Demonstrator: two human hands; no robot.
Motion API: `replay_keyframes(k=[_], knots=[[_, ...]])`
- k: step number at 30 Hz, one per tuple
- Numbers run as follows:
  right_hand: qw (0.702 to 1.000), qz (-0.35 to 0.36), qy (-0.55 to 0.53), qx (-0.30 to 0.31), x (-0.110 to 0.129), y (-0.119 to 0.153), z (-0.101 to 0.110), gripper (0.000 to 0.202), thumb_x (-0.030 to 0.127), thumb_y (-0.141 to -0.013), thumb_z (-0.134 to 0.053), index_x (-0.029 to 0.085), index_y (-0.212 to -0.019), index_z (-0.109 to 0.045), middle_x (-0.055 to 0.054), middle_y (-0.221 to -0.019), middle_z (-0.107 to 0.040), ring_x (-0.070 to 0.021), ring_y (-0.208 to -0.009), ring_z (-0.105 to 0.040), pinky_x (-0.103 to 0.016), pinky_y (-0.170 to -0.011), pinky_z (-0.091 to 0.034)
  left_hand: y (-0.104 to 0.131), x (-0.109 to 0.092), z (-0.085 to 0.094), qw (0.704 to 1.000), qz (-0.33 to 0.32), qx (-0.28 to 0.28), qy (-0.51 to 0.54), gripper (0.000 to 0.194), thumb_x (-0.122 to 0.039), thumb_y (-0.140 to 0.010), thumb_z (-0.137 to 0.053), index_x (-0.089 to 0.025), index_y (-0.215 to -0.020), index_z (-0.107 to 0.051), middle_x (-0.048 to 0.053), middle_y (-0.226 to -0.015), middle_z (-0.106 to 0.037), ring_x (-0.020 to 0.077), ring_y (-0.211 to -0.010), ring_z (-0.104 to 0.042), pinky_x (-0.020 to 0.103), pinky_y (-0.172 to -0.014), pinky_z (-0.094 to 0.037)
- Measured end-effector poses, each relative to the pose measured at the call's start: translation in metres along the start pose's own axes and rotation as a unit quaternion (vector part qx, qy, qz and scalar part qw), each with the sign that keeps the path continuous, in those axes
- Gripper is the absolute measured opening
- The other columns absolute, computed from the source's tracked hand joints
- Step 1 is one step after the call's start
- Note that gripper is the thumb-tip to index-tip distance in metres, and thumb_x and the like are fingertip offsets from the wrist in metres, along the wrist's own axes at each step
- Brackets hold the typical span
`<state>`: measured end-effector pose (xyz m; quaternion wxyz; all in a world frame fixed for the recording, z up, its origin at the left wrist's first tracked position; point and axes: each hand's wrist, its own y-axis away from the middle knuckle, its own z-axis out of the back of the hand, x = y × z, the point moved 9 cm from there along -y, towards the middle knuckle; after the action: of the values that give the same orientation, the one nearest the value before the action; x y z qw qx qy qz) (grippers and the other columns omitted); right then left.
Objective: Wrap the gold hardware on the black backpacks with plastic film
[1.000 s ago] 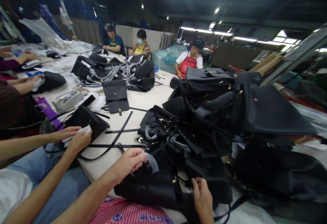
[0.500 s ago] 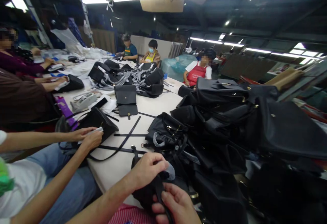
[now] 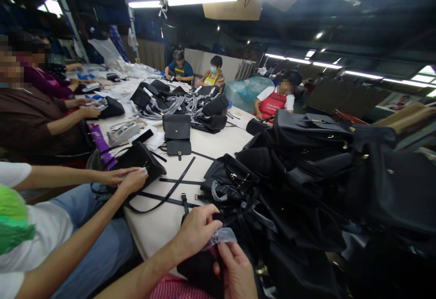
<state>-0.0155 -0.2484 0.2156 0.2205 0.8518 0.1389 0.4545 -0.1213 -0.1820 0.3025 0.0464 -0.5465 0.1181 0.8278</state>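
Low in the middle, my left hand [image 3: 199,228] is closed with thumb and fingers around a black strap [image 3: 218,217], only a short bit of which shows. My right hand [image 3: 237,269], just below and to the right, pinches crinkled clear plastic film [image 3: 225,236] between thumb and fingers. The film stretches between the two hands. Under them a black bag [image 3: 197,265] rests at my lap, partly hidden by my forearm and fingers. A buckled strap end [image 3: 184,197] lies on the table edge beyond my left hand.
Black bags [image 3: 306,135] are piled high on my right. A flattened black bag [image 3: 177,133] and loose straps [image 3: 177,183] lie on the white table [image 3: 207,142]. Close on my left, a co-worker's hands [image 3: 132,180] work on another bag [image 3: 146,156]. More people sit around the table.
My right hand has moved up from the strap to the plastic film, which now spreads out between my hands. The view has shifted slightly left.
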Motion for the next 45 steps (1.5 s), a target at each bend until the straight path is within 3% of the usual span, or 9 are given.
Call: replay_keyframes(k=[6, 10, 14, 17, 23, 30, 36, 40, 45], knots=[[0.981, -0.110, 0.124, 0.097, -0.017, 0.012, -0.010, 0.047, 0.054, -0.060, -0.082, 0.014, -0.079, -0.068, -0.005, -0.069, -0.073, -0.0144, -0.056, -0.066, -0.021, -0.046, -0.050, 0.028, -0.044, 0.021, 0.979, -0.163, -0.084, -0.089, 0.014, -0.016, -0.083, -0.055, -0.020, -0.073, -0.064, 0.003, -0.080, -0.058, 0.0175, -0.078, -0.053, 0.028, -0.070, -0.037], [0.979, -0.102, 0.104, 0.144, -0.018, 0.013, -0.018, 0.043, 0.049, -0.064, -0.082, 0.014, -0.084, -0.068, -0.004, -0.069, -0.073, -0.0119, -0.057, -0.067, -0.020, -0.051, -0.051, 0.057, -0.039, 0.019, 0.982, -0.184, -0.008, -0.029, 0.022, -0.009, -0.084, -0.050, -0.021, -0.080, -0.068, 0.004, -0.088, -0.058, 0.0154, -0.081, -0.055, 0.025, -0.071, -0.042], [0.976, -0.093, 0.062, 0.188, -0.015, 0.011, -0.030, 0.039, 0.040, -0.062, -0.086, 0.017, -0.089, -0.071, -0.004, -0.081, -0.073, -0.0123, -0.070, -0.067, -0.020, -0.059, -0.052, 0.077, -0.002, 0.027, 0.989, -0.138, -0.036, 0.037, 0.019, -0.016, -0.086, -0.055, -0.022, -0.084, -0.073, 0.006, -0.088, -0.060, 0.0167, -0.080, -0.057, 0.026, -0.072, -0.045], [0.979, -0.081, 0.103, 0.154, -0.015, 0.004, -0.025, 0.037, 0.040, -0.060, -0.087, 0.020, -0.087, -0.073, -0.002, -0.083, -0.072, -0.0136, -0.076, -0.066, -0.022, -0.065, -0.053, 0.082, 0.031, 0.032, 0.987, -0.065, -0.090, 0.116, 0.013, -0.027, -0.083, -0.064, -0.023, -0.082, -0.076, 0.007, -0.092, -0.058, 0.0173, -0.080, -0.056, 0.027, -0.071, -0.045], [0.971, -0.064, 0.158, 0.168, -0.015, -0.003, -0.032, 0.039, 0.045, -0.062, -0.083, 0.019, -0.090, -0.075, 0.001, -0.070, -0.067, -0.0122, -0.063, -0.057, -0.022, -0.061, -0.047, 0.078, 0.065, 0.020, 0.933, 0.042, -0.107, 0.340, 0.029, -0.045, -0.071, -0.074, -0.017, -0.077, -0.076, 0.006, -0.098, -0.055, 0.0182, -0.085, -0.057, 0.029, -0.076, -0.047], [0.945, -0.042, 0.247, 0.208, 0.007, 0.008, -0.043, 0.032, 0.049, -0.069, -0.075, 0.020, -0.082, -0.078, -0.003, -0.072, -0.070, -0.0183, -0.070, -0.058, -0.030, -0.070, -0.045, 0.080, 0.099, -0.010, 0.877, 0.209, -0.075, 0.427, 0.035, -0.027, -0.051, -0.083, -0.016, -0.077, -0.061, -0.001, -0.065, -0.060, 0.0124, -0.054, -0.055, 0.025, -0.053, -0.046], [0.916, -0.054, 0.310, 0.249, 0.012, 0.012, -0.049, 0.038, 0.040, -0.068, -0.073, 0.021, -0.101, -0.075, 0.002, -0.063, -0.061, -0.0144, -0.058, -0.050, -0.028, -0.060, -0.040, 0.070, 0.087, -0.018, 0.863, 0.202, 0.001, 0.463, 0.031, -0.030, -0.059, -0.079, -0.012, -0.079, -0.065, 0.007, -0.076, -0.067, 0.0186, -0.068, -0.063, 0.029, -0.065, -0.047], [0.878, -0.011, 0.411, 0.245, 0.018, 0.006, -0.049, 0.026, 0.038, -0.076, -0.060, 0.018, -0.082, -0.075, 0.002, -0.057, -0.057, -0.0138, -0.056, -0.048, -0.027, -0.057, -0.034, 0.043, 0.071, -0.007, 0.885, 0.169, 0.015, 0.433, 0.035, -0.034, -0.061, -0.079, -0.009, -0.083, -0.069, 0.007, -0.070, -0.067, 0.0154, -0.063, -0.059, 0.026, -0.064, -0.042], [0.854, 0.046, 0.470, 0.219, 0.023, 0.002, -0.051, 0.022, 0.033, -0.076, -0.056, 0.019, -0.080, -0.072, -0.003, -0.078, -0.067, -0.0189, -0.074, -0.058, -0.030, -0.068, -0.041, 0.019, 0.045, -0.001, 0.884, 0.118, 0.071, 0.447, 0.030, -0.031, -0.061, -0.078, -0.009, -0.080, -0.072, 0.005, -0.072, -0.066, 0.0134, -0.064, -0.057, 0.023, -0.062, -0.042]])
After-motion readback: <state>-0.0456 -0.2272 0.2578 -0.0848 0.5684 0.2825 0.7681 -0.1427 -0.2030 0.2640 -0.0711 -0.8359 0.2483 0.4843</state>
